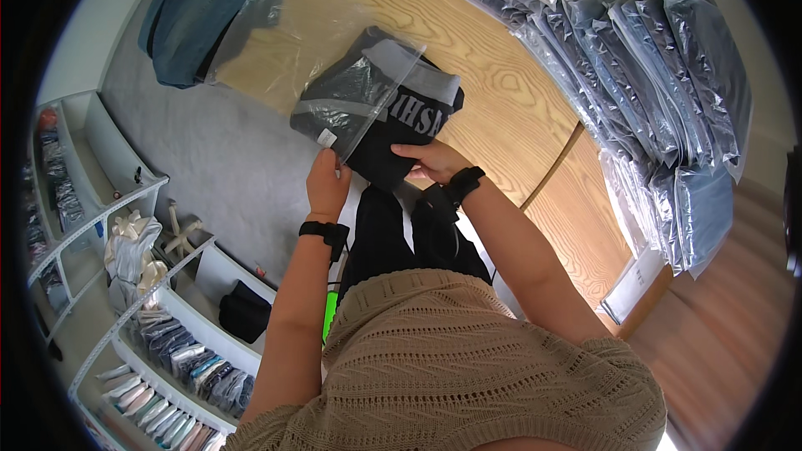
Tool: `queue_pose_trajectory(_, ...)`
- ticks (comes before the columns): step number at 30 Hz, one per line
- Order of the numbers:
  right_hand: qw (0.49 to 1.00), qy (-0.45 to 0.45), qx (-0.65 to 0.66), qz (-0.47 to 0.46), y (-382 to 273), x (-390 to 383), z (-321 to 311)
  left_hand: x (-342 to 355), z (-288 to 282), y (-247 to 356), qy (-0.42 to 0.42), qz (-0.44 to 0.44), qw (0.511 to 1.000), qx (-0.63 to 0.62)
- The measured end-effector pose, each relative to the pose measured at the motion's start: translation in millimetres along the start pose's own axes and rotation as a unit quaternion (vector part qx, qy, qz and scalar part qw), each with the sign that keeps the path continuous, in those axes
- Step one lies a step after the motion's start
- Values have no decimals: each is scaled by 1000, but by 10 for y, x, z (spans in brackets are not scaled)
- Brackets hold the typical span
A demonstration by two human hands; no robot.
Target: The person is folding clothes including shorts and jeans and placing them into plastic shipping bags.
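Observation:
A folded black garment with grey panels and pale lettering lies tilted in front of me, its left part inside a clear plastic bag. The right part sticks out past the bag's edge. My left hand pinches the near edge of the bag, close to a small white label. With the thumb on top and the fingers underneath, my right hand grips the garment's near right edge. Dark bands circle both wrists.
Folded jeans and another clear bag lie at the far left. Stacks of bagged clothes stand on the wooden table at the right. White shelves with packed garments line the left.

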State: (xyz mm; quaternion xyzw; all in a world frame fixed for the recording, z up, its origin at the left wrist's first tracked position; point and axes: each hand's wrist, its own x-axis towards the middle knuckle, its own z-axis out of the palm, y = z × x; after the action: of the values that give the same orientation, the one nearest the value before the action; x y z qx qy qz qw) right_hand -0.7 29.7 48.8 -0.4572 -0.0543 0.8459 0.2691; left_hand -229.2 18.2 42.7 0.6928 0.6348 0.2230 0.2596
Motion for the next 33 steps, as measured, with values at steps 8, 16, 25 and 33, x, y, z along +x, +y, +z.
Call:
queue_pose_trajectory(8,888,330,-204,-247,-471,-266,-46,6,-53,-89,-2,-175,980,-89)
queue_pose_trajectory(16,930,156,-268,-197,-923,11,153,-68,160,-389,-17,-199,956,-214)
queue_pose_trajectory(25,802,182,-508,-257,-991,253,170,-14,-97,-485,-58,-170,983,-26)
queue_pose_trajectory(33,845,136,-454,-247,-1379,635,336,-17,24,-432,-37,-354,791,-498)
